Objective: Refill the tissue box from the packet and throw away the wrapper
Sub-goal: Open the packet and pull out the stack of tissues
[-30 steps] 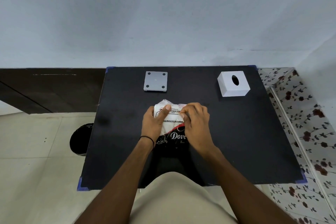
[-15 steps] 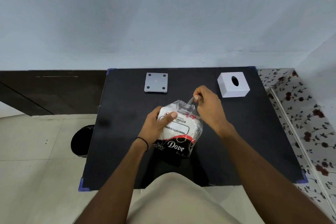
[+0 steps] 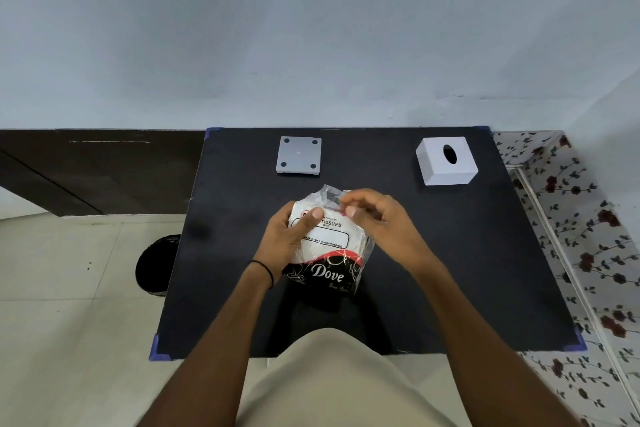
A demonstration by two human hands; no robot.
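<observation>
Packet (image 3: pixel 329 250) of tissues lies near the middle of the black worktop (image 3: pixel 467 253), between the two hands and just in front of the person's body. Its near end is black and red with the word "Dove", its far end white with a label reading "TISSUES".

The left hand (image 3: pixel 285 241) grips the packet from its left side: the thumb lies across the white label on top and the fingers are wrapped round the edge, out of sight. A thin dark band (image 3: pixel 267 272) circles that wrist.

The right hand (image 3: pixel 384 225) sits at the packet's far right corner, its fingers curled in. Thumb and fingertips meet on the wrapper (image 3: pixel 329 192), pinching the clear, crumpled plastic that stands up loosely at the far end of the packet. The rest of this hand is beside the packet, not on top of it.

Farther back on the worktop, well apart from both hands, a white tissue box (image 3: pixel 446 168) with a dark oval slot stands at the right rear. A flat grey square plate (image 3: pixel 299 154) with four dark dots at its corners lies at the rear, left of centre. On the tiled floor to the left of the worktop stands a black bin (image 3: pixel 156 263), partly hidden by the worktop's edge.
</observation>
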